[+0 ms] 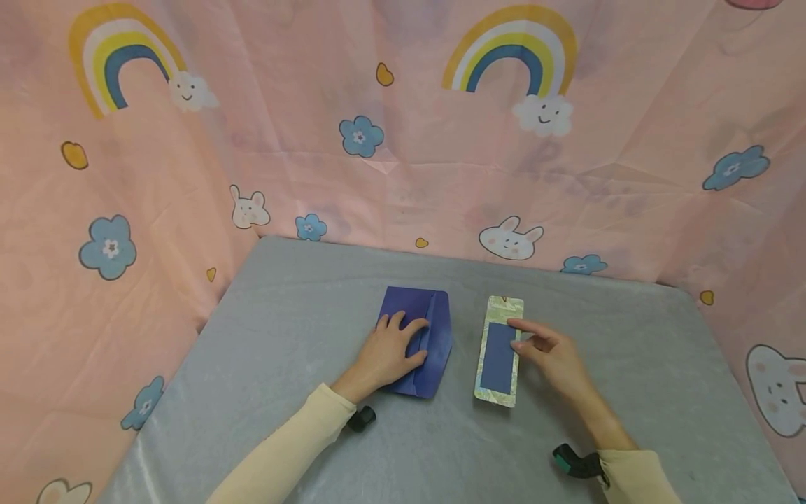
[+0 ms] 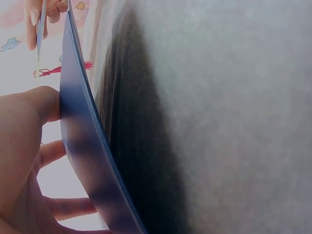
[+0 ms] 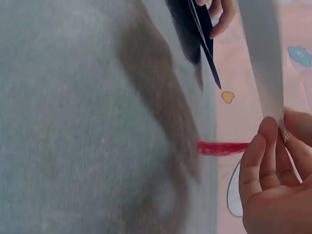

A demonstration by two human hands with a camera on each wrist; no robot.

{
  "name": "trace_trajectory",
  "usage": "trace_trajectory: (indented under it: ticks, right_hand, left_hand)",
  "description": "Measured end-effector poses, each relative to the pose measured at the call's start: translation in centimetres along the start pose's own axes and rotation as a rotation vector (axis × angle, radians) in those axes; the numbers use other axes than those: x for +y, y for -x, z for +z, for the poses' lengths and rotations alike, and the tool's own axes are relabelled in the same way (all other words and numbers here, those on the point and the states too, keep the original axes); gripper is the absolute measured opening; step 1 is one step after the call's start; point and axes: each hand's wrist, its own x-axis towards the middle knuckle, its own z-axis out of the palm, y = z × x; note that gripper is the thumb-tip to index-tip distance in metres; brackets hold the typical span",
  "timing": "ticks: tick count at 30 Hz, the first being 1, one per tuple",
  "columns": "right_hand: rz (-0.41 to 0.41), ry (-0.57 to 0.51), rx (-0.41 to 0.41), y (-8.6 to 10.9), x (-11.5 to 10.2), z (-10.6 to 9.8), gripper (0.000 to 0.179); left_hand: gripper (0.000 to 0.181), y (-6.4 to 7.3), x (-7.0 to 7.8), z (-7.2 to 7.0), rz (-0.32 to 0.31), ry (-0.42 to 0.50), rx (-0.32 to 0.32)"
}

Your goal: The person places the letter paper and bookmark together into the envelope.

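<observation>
A purple-blue envelope (image 1: pixel 408 302) has its pointed flap folded out to the right. My left hand (image 1: pixel 392 350) lies over it and holds it, thumb and index at the line by the flap. In the left wrist view, the envelope (image 2: pixel 83 122) stands edge-on above its shadow. To its right, my right hand (image 1: pixel 557 360) pinches a bookmark (image 1: pixel 499 357) by its right edge, between thumb and fingers. The bookmark has a pale green patterned border and a dark blue panel. A red tassel (image 3: pixel 222 148) hangs from it in the right wrist view.
A grey cloth-covered table (image 1: pixel 283 315) lies under both hands. Pink printed curtain (image 1: pixel 290 91) closes in the back and both sides, with rainbows, flowers and rabbits on it. Small black devices (image 1: pixel 576 462) are strapped at the wrists.
</observation>
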Motion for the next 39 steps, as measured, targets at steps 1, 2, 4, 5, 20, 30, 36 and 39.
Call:
trace_trajectory:
  ticks: [1, 2, 4, 5, 20, 30, 36, 39]
  right_hand:
    - [0.004, -0.010, -0.012, 0.0, -0.1, 0.1, 0.047]
    - [0.004, -0.026, -0.024, 0.0, -0.2, 0.2, 0.048]
    - [-0.004, -0.052, -0.051, 0.0, -0.2, 0.3, 0.049]
    - [-0.013, -0.062, -0.061, 0.0, -0.2, 0.4, 0.049]
    - [-0.126, -0.126, -0.156, -0.2, -1.3, 2.9, 0.045]
    - [-0.116, -0.134, -0.202, -0.7, -2.4, 4.4, 0.043]
    - [-0.140, -0.188, -0.246, -1.0, -3.1, 5.2, 0.043]
    - [-0.134, -0.213, -0.264, -1.0, -3.5, 5.5, 0.043]
  left_hand:
    - [0.053, 0.0, 0.0, 0.0, -0.001, -0.001, 0.001]
    - [0.053, 0.0, 0.0, 0.0, -0.002, -0.001, 0.002]
    - [0.053, 0.0, 0.0, 0.1, -0.004, 0.000, 0.001]
    - [0.053, 0.0, 0.0, 0.1, -0.004, 0.000, 0.001]
    - [0.053, -0.1, -0.2, 0.4, 0.008, -0.015, 0.021]
    - [0.053, -0.2, 0.0, 0.2, -0.012, -0.024, 0.006]
    - [0.054, -0.3, 0.0, 0.2, -0.010, -0.045, -0.001]
    - [0.054, -0.3, 0.0, 0.3, -0.004, -0.052, 0.007]
